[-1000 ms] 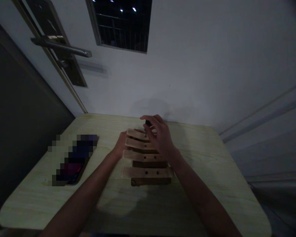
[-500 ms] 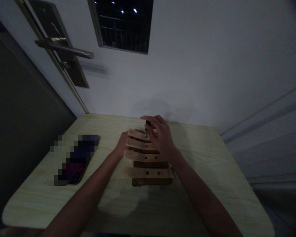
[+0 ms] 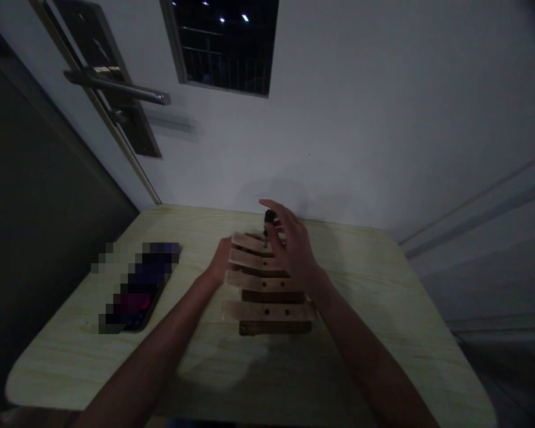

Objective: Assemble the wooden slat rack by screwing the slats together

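A small wooden rack of several slats (image 3: 264, 284) fixed across a darker base lies in the middle of the pale table (image 3: 365, 333). My left hand (image 3: 218, 263) presses against the slats' left ends, its fingers hidden behind the wood. My right hand (image 3: 294, 244) hovers over the far slats, fingers curled around a small dark-handled tool (image 3: 270, 217) that stands upright on the farthest slat.
A blurred dark flat object (image 3: 136, 286) lies on the table's left part. Behind the table is a white wall, with a door and its metal lever handle (image 3: 118, 89) at the upper left. A dark window sits above.
My right hand has risen slightly and its fingers have loosened around the tool, whose dark top now shows more. The left hand and the rack have stayed put.
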### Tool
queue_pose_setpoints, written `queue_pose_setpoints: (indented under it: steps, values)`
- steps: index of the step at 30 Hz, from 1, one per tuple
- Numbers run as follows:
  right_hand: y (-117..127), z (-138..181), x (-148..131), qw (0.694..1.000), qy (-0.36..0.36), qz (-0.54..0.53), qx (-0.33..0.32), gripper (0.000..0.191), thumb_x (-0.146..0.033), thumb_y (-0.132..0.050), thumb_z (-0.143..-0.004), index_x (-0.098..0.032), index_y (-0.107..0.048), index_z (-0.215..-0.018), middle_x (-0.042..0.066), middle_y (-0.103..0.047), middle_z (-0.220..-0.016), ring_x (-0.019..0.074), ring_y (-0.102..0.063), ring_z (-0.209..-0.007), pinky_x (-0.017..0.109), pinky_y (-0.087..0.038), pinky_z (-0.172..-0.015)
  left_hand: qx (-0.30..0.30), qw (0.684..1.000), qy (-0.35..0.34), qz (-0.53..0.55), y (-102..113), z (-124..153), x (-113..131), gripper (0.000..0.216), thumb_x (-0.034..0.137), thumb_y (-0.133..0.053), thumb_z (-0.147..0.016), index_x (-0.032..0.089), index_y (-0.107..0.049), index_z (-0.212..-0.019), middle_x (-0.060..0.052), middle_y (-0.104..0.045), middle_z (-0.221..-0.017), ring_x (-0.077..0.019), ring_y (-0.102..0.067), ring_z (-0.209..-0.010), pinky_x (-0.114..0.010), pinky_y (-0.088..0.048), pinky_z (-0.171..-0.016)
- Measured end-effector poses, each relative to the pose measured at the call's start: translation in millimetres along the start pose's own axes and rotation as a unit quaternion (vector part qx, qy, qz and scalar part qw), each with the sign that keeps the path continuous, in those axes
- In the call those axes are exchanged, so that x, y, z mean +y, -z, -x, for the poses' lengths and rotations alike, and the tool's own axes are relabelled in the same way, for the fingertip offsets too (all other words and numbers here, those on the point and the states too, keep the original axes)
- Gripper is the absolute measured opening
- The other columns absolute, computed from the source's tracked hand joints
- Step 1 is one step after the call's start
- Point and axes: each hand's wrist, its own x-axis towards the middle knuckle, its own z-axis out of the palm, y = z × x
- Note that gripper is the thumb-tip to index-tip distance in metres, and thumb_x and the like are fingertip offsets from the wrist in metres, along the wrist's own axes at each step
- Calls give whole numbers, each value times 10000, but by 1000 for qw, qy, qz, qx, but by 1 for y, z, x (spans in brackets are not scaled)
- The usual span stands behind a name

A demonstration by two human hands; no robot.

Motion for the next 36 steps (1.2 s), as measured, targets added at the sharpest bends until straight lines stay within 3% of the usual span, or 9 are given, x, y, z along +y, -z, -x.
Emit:
queue_pose_setpoints:
  steps: [4,9,14,19,25,30,34,36]
  values:
    - [0,-1,0,1000,-12,-3,4,242,-219,-509,-927,-253,-609,-1144,41,-553,-967,135,-590,-790,303,-564,-743,3,1000,10,0,-1,0,-1,301,347,-586,-813,202,-735,-1030,-61,-773,-946,-219,-723,-857,-292,-581,-739]
    - [0,-1,-3,999,28,-24,3,379,-122,-417,-913,-235,-545,-1251,86,-601,-1130,165,-603,-1007,339,-539,-872,-4,1000,17,16,-1,0,0,340,347,-588,-805,172,-718,-1066,-84,-762,-1024,-236,-715,-927,-329,-580,-817]
    - [-1,-1,-1,1000,15,-5,-3,396,-144,-406,-942,-251,-514,-1308,61,-607,-1015,155,-597,-883,331,-550,-826,0,1000,11,18,-1,0,-2,336,344,-568,-818,186,-715,-1075,-73,-765,-985,-232,-716,-930,-340,-584,-817]
    - [0,-1,-1,1000,-20,10,-11,252,-242,-498,-938,-269,-599,-1168,46,-541,-965,143,-575,-777,310,-565,-732,11,1000,-3,16,-2,-1,-2,290,336,-572,-830,196,-733,-1027,-62,-772,-904,-217,-722,-857,-306,-584,-744]
    - [0,-1,-3,999,23,-15,-22,471,-107,-394,-907,-256,-466,-1347,89,-581,-1206,170,-598,-1042,358,-527,-915,-5,1000,0,24,-1,0,1,324,316,-573,-827,194,-720,-1088,-62,-774,-978,-207,-724,-850,-279,-576,-739]
    - [1,-1,-3,1000,4,-6,-29,449,-152,-391,-949,-273,-464,-1376,71,-625,-1077,173,-619,-919,354,-556,-843,3,1000,-10,10,-2,0,-3,328,326,-584,-819,216,-721,-1096,-50,-776,-946,-200,-724,-819,-279,-575,-716]
    - [1,-1,-1,1000,-9,7,-20,272,-202,-487,-942,-275,-616,-1170,53,-594,-976,157,-601,-806,328,-562,-764,14,1000,-9,-24,-2,-1,-5,240,342,-605,-808,226,-757,-952,-44,-776,-896,-202,-719,-799,-264,-562,-669]
    - [0,-1,0,1000,-12,6,-15,238,-239,-535,-926,-267,-620,-1146,50,-581,-983,150,-597,-797,320,-561,-759,17,999,0,-33,-2,-1,-4,210,353,-609,-801,227,-762,-872,-42,-775,-856,-206,-717,-772,-266,-559,-646]
